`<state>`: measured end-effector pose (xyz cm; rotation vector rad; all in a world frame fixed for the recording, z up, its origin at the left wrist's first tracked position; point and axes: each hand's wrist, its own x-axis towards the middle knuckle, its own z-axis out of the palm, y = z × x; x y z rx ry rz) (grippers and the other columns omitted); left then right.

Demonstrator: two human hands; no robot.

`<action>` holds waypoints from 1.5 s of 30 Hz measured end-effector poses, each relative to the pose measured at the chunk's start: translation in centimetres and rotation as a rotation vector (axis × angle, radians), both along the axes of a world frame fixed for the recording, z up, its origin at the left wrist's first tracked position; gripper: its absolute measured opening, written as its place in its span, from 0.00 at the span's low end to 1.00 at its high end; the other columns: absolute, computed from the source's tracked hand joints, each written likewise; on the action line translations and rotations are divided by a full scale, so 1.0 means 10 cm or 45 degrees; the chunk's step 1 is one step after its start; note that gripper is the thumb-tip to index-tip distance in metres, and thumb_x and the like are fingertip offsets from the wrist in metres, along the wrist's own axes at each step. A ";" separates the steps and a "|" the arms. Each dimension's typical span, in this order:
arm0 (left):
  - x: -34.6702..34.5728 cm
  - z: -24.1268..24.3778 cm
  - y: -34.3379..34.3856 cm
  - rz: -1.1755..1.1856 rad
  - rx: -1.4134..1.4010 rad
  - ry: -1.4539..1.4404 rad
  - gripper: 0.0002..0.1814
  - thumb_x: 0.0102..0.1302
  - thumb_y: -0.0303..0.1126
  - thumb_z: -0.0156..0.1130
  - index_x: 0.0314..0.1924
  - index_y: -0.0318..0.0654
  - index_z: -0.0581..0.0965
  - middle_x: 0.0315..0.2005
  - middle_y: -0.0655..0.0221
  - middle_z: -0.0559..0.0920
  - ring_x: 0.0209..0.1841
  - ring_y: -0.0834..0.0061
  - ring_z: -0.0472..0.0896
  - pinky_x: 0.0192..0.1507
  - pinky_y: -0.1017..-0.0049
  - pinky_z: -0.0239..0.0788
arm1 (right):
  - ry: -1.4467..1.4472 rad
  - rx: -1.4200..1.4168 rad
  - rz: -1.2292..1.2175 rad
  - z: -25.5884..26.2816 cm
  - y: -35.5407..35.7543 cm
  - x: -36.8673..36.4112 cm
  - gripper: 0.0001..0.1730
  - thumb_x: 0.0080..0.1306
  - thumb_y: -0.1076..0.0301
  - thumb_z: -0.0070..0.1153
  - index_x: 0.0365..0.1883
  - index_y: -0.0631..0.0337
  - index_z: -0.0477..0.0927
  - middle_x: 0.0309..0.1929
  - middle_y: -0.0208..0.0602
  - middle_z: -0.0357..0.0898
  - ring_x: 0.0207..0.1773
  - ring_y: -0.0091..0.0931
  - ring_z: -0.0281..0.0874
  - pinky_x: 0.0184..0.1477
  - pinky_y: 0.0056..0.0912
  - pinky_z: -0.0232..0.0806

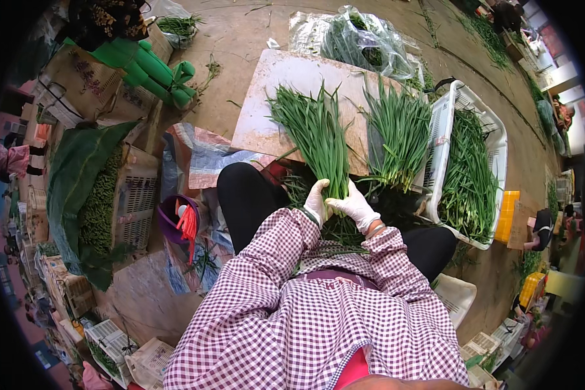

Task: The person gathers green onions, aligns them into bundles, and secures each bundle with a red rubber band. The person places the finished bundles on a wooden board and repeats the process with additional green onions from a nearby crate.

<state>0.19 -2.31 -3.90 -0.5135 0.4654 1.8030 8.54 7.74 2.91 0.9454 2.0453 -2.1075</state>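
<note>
Both my hands, in pale gloves, grip a bundle of long green leafy stalks, probably Chinese chives (321, 141), by its base. My left hand (316, 201) closes round the left side of the stalk ends, and my right hand (355, 205) holds them from the right. The leaves fan away from me over a worn white board (258, 107). A second pile of the stalks (402, 131) lies to the right on the board's edge, its pale ends towards me. Loose greens (343, 229) lie in my lap, partly hidden below my hands.
A white plastic crate (436, 161) of greens stands at right, and a plastic-wrapped bundle (365, 46) beyond the board. At left are a purple bucket (168, 219) with red strips (189, 222), a crate (136, 200) under green cloth (70, 195), and green wrapped rolls (151, 73). People are farther off.
</note>
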 end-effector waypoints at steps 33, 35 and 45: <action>-0.22 0.38 0.22 0.528 0.249 -0.009 0.31 0.71 0.58 0.42 0.61 0.42 0.71 0.58 0.64 0.76 0.60 0.60 0.73 0.64 0.56 0.61 | -0.247 1.114 0.184 0.10 0.10 0.01 0.33 0.50 0.67 0.64 0.54 0.59 0.65 0.41 0.52 0.79 0.41 0.49 0.79 0.42 0.47 0.72; -0.61 0.54 0.17 0.639 0.241 -0.049 0.27 0.72 0.53 0.42 0.57 0.42 0.73 0.55 0.64 0.78 0.57 0.59 0.75 0.62 0.55 0.63 | -0.270 1.377 0.342 0.46 0.23 -0.09 0.30 0.50 0.73 0.60 0.52 0.60 0.66 0.39 0.52 0.78 0.37 0.48 0.80 0.36 0.48 0.73; -1.94 1.39 -0.67 0.769 -0.044 0.577 0.23 0.66 0.41 0.58 0.59 0.46 0.72 0.59 0.69 0.74 0.62 0.68 0.69 0.64 0.60 0.57 | -0.715 2.401 0.330 0.25 2.37 -1.06 0.09 0.67 0.70 0.46 0.44 0.62 0.72 0.27 0.37 0.78 0.26 0.30 0.81 0.26 0.33 0.75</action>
